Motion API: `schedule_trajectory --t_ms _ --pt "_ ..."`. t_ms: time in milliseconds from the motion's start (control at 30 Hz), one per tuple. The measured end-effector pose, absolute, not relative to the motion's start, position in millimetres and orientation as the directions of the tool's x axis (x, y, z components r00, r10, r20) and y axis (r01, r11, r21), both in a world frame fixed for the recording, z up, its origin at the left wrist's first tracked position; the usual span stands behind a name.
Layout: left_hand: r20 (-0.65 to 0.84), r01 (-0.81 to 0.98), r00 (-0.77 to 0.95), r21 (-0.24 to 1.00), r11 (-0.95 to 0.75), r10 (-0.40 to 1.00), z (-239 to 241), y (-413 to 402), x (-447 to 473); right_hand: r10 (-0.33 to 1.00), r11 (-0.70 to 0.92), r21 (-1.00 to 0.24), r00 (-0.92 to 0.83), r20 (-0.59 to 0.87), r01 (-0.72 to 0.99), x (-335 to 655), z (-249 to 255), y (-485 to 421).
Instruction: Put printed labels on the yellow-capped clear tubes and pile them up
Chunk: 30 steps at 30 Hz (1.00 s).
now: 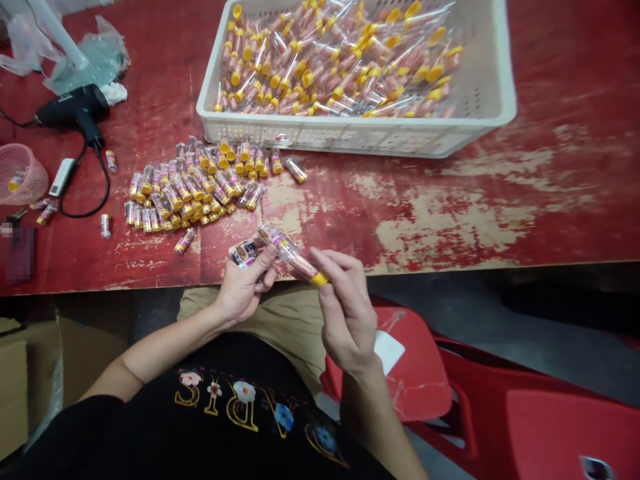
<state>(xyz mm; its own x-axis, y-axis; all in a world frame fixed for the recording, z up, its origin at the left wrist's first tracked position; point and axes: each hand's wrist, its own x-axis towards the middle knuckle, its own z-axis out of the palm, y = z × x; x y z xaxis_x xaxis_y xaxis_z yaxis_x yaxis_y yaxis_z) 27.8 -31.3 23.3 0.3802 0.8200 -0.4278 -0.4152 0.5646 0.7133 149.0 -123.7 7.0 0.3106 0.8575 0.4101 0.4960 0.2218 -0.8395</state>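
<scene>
My right hand pinches a clear plastic tube by its yellow-capped end, just past the table's front edge. The tube's far end meets a printed plastic sleeve by my left thumb; how far it sits inside I cannot tell. My left hand is closed on printed sleeves, with a dark-and-white printed piece showing beyond its fingers. Beyond my hands, a pile of small labelled tubes with yellow caps lies on the red table.
A white crate full of yellow-capped clear tubes stands at the back. To the left are a black heat gun with its cord, a pink basket and plastic bags. Red chairs stand at my right; cardboard lies lower left.
</scene>
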Motion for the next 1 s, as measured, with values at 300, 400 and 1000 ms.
schedule_trajectory --t_ms 300,400,1000 --pt "-0.265 -0.309 0.531 0.824 0.475 0.805 14 -37 27 0.792 0.309 -0.854 0.384 0.475 0.419 155 4 -121" --pt "-0.223 -0.294 0.55 0.851 0.436 0.805 9 -37 26 0.801 0.285 -0.855 0.383 0.46 0.433 155 6 -121" --pt "-0.399 -0.332 0.434 0.763 0.555 0.808 19 -34 23 0.698 0.173 -0.815 0.514 0.498 0.553 138 3 -107"
